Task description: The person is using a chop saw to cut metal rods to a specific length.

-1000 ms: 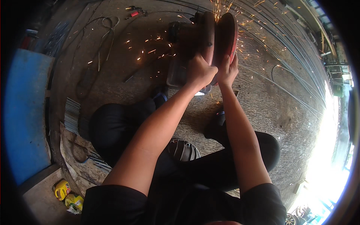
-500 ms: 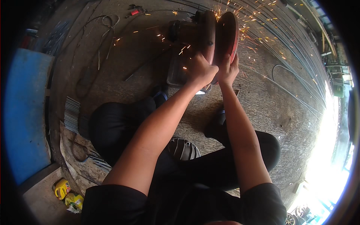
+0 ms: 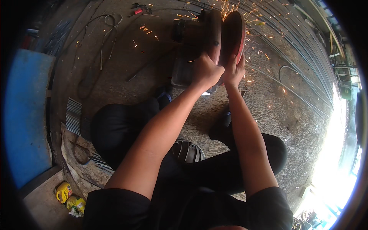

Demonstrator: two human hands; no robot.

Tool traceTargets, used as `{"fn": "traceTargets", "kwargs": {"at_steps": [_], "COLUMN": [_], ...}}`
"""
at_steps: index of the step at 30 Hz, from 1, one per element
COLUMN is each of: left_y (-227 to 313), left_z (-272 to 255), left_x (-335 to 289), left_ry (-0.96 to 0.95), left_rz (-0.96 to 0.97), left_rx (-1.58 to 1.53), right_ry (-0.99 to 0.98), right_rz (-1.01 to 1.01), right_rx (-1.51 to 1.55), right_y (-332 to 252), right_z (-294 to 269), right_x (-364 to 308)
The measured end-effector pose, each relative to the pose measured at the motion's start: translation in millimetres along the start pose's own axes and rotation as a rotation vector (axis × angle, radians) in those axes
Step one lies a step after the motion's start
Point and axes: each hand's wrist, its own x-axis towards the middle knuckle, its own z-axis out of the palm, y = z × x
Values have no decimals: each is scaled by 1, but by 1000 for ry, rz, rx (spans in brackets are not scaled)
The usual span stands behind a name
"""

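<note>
A dark machine with a clear-looking tray at its base stands on the ground in front of me. Its upright, reddish-brown curved piece looks like a wheel guard. Beside it, on the right, stands a dark round disc with a red rim. My right hand grips the disc's lower edge, thumb on the near face and fingers around the rim. My left hand is closed at the lower end of the curved piece; what lies inside its fingers is hidden. Orange sparks spray from between the two tops.
Long metal rods run along the ground at the right. A looped cable and a red-handled tool lie at the far left. Nearer are a stack of short rods, a ribbed metal part, yellow packages and a blue panel.
Both hands and the disc have shifted only very slightly to the right. The sparks fly in a different pattern, rising more densely at the top.
</note>
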Motion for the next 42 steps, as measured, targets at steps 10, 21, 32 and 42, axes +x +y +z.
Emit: {"fn": "traceTargets", "kwargs": {"at_steps": [10, 21, 32, 42], "left_y": [1, -2, -4, -10], "left_z": [-1, 1, 3, 6], "left_x": [0, 2, 1, 2], "left_ry": [-46, -35, -17, 57], "left_rz": [-65, -44, -8, 91], "left_rx": [19, 7, -18, 63], "right_ry": [8, 8, 10, 19], "right_rz": [18, 14, 9, 24], "right_rx": [2, 10, 18, -32], "right_y": [1, 2, 6, 5], "right_z": [1, 1, 1, 1], "right_x": [0, -2, -2, -2]}}
